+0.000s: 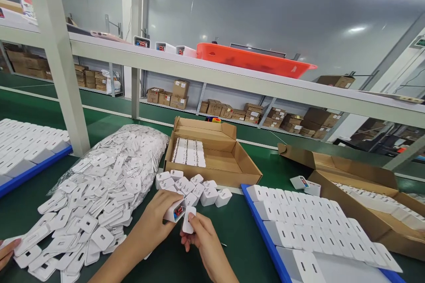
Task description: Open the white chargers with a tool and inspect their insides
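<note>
My left hand (157,214) is closed around a white charger housing (170,213), whose open end faces right and shows red and blue parts inside. In my right hand (204,234), thumb and fingers pinch a white end cover (187,226). The cover is upright just beside the housing's open end; whether the two touch I cannot tell. Several white housings (191,199) stand in a cluster behind my hands. To the left of my left arm, loose white covers (71,230) spill from a large clear plastic bag (133,154).
An open cardboard box (229,176) holding white pieces stands behind the cluster. On the right, a blue tray (262,232) carries rows of housings, with another cardboard box (352,212) beyond. Another person's hand (7,252) touches covers at the far left. A shelf (199,70) with a red tray (245,58) crosses above.
</note>
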Motion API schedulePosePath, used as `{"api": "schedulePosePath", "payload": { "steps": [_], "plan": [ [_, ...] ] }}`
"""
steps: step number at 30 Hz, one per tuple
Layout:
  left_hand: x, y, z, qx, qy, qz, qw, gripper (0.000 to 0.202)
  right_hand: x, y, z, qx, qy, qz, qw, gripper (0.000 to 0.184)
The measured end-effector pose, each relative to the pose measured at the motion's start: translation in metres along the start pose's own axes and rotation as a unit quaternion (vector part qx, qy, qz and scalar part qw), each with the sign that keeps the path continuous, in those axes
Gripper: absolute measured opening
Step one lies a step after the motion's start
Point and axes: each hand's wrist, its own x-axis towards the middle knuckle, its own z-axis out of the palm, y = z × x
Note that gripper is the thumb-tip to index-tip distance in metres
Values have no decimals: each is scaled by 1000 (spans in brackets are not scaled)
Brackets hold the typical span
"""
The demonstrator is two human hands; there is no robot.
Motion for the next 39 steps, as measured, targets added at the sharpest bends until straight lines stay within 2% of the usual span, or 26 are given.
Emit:
{"api": "schedulePosePath", "payload": {
  "steps": [4,10,15,22,25,28,30,32,36,39],
  "plan": [
    [-6,-3,10,39,-37,61,997,61,-6,-3,12,118,-7,41,992,49],
    [-9,-4,15,89,-55,101,989,63,-8,-2,15,130,-7,77,989,41],
    [-11,-5,16,117,-65,132,982,66,-1,6,11,84,12,55,995,42],
    [-14,-11,18,89,-76,125,985,63,1,13,12,62,22,8,998,41],
    [-13,-10,18,37,-88,71,993,54,2,12,12,64,17,14,998,44],
    [-9,-6,14,-32,-71,-56,995,34,0,5,3,78,6,22,997,42],
    [-6,-2,11,-72,-59,-131,987,25,-2,-2,-6,83,11,4,996,34],
    [-3,2,8,-112,-58,-176,976,20,-5,-9,-15,53,25,-41,997,31],
    [-1,11,5,-229,-94,-194,949,17,-12,-18,-22,-109,54,-147,982,15],
    [-2,18,5,-308,-134,-178,925,19,-18,-23,-20,-206,58,-202,956,22]
  ]
}}
